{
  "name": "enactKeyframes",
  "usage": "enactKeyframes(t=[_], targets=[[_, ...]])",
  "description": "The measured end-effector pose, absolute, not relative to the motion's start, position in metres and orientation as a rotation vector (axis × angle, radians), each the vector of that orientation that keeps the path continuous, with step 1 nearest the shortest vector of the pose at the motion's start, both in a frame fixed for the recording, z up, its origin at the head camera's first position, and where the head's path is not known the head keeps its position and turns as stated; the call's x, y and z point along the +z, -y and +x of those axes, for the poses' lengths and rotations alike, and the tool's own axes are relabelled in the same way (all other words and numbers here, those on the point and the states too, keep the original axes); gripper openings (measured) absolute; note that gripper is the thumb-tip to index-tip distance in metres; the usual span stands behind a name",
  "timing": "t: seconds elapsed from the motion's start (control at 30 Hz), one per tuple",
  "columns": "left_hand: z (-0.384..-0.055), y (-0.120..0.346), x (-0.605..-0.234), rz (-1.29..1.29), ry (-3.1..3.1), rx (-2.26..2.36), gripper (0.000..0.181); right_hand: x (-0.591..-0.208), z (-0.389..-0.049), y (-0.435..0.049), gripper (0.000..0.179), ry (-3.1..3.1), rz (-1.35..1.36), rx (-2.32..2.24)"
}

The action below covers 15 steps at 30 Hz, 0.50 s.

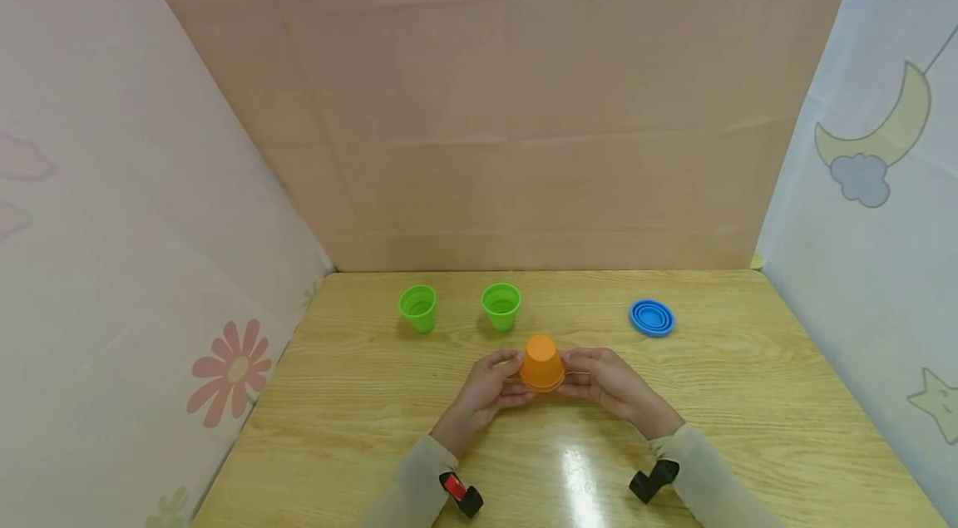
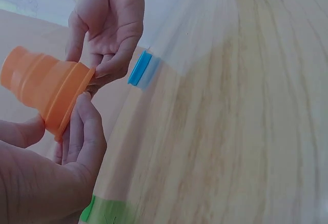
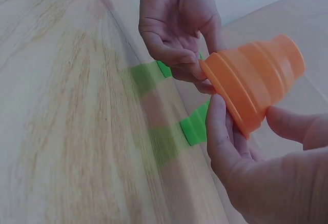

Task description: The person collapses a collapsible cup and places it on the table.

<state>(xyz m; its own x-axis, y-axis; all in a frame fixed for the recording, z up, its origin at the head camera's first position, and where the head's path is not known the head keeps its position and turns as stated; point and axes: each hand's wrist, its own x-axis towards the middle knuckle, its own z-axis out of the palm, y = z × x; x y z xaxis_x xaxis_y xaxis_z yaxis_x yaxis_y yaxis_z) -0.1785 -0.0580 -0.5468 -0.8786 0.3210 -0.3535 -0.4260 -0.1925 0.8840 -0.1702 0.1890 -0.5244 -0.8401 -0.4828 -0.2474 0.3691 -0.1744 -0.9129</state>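
An orange collapsible cup [image 1: 542, 363], stretched out to its full stepped height, is held between both hands with its base up and its rim down. My left hand [image 1: 486, 387] pinches its left side, the thumb on the wall and the fingers under the rim. From the right, my right hand [image 1: 609, 382] grips it in the same way. In the left wrist view the cup [image 2: 48, 90] shows its ringed wall, and the right wrist view shows the cup [image 3: 253, 83] with fingertips of both hands at the rim.
Behind the hands, two green collapsible cups [image 1: 418, 308] [image 1: 501, 306] stand upright and extended. A blue collapsible cup [image 1: 652, 318] lies flattened at the back right. The wooden table [image 1: 337, 403] is bounded by a brown back panel [image 1: 524, 112] and printed side walls.
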Motion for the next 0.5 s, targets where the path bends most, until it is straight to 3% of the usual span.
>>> enactKeyframes(t=[0.2, 0.5], targets=[[-0.1780, 0.0565, -0.5447, -0.102, -1.605, 2.091, 0.046, -0.5284, -0.1710, -0.1909, 0.034, -1.544, -0.095, -2.066], [-0.1804, 0.0594, -0.5459, -0.028, -1.545, 2.118, 0.046, -0.5319, -0.1725, -0.1915, 0.026, -1.488, -0.145, -2.079]])
